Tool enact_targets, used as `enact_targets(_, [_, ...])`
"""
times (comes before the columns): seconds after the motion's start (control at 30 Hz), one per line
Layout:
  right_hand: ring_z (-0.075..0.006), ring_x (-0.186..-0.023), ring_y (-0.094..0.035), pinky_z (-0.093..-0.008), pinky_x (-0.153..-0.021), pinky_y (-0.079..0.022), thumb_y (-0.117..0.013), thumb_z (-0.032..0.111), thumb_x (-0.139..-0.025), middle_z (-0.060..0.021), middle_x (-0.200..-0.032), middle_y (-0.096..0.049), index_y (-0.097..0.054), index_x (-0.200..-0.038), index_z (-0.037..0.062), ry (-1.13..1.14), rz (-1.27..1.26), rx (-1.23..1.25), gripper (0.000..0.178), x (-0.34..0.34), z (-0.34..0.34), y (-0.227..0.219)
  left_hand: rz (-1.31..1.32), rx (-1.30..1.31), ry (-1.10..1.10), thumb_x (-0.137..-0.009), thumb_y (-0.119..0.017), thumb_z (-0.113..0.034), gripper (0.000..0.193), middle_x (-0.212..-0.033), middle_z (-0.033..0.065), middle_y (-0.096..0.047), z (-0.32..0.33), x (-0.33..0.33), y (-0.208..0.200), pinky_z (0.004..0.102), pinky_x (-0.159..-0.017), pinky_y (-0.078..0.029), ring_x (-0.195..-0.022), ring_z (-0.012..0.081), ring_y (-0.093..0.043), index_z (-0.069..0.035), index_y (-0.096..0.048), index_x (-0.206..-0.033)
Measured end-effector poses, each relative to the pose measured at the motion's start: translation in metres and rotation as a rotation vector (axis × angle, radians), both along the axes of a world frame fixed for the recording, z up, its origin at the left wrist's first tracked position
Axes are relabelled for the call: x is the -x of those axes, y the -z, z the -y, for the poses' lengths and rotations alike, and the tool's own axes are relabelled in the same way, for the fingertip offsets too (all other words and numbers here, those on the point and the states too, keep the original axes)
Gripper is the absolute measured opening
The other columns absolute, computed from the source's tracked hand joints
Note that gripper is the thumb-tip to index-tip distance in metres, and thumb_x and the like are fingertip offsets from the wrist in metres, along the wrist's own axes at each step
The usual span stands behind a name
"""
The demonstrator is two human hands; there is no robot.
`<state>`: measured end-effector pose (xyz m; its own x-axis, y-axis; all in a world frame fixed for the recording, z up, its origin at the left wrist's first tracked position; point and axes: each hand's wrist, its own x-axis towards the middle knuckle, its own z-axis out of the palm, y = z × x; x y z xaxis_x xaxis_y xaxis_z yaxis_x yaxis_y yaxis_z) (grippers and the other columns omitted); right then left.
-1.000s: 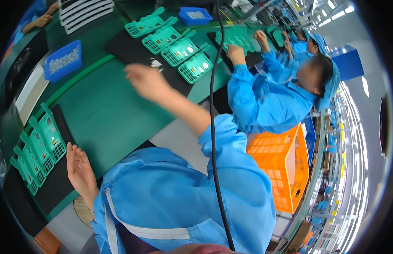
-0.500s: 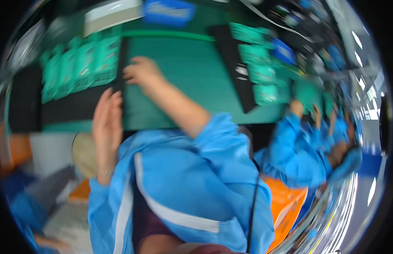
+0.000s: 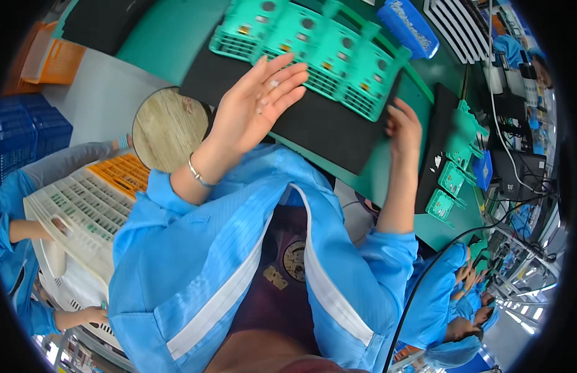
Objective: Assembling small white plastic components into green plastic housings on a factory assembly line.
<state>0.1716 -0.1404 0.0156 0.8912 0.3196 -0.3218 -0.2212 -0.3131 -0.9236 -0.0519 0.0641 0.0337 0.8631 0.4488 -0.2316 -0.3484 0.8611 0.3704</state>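
My left hand (image 3: 254,105) is held palm up with its fingers stretched out. A few tiny white pieces (image 3: 274,84) lie on its fingers and palm. Right behind its fingertips stands a row of several teal plastic panels (image 3: 329,60), each with a slotted grille, a round dark spot and small metal parts. They sit along the far part of a black mat (image 3: 329,133). Beyond the mat's right end is my right hand (image 3: 405,124), its fingers curled in; whatever they may hold is too small to make out.
A blue bin (image 3: 408,28) of small white parts stands behind the panels. More teal panels (image 3: 450,177) line another black mat at right. A round wooden stool top (image 3: 170,129) is at left, near a person handling a pale crate (image 3: 83,205). A black cable (image 3: 419,283) crosses at right.
The view has swung left, bringing the row of panels to the middle. My left hand has turned palm up and come before the panels; my right hand now shows farther right.
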Motion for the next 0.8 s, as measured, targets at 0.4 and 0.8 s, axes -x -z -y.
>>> enact_targets(0.4, [-0.0238,-0.068,-0.060,-0.0313,-0.060,-0.048,-0.063,0.006,-0.077,-0.0093,-0.080,-0.061,-0.062,-0.084,0.0035,-0.540,0.890,0.128,0.008,0.091,-0.031,-0.048,0.090,0.015,0.246,-0.097,-0.036,-0.036,0.056,-0.131,0.0207,-0.041,0.040,-0.040,0.011,0.0376,-0.103,-0.034,-0.123,0.0272,-0.040,0.005,-0.028,-0.134])
enact_targets(0.8, [-0.0224,-0.072,-0.060,-0.0319,-0.059,-0.050,-0.062,0.005,-0.073,-0.0038,-0.082,-0.061,-0.061,-0.078,0.0077,-0.657,1.197,0.229,0.006,0.091,-0.038,-0.047,0.112,-0.033,0.357,-0.096,-0.040,-0.036,0.055,-0.120,0.0108,-0.049,0.053,-0.043,0.010,0.0234,-0.086,-0.041,-0.067,0.0023,-0.041,0.000,-0.028,-0.136])
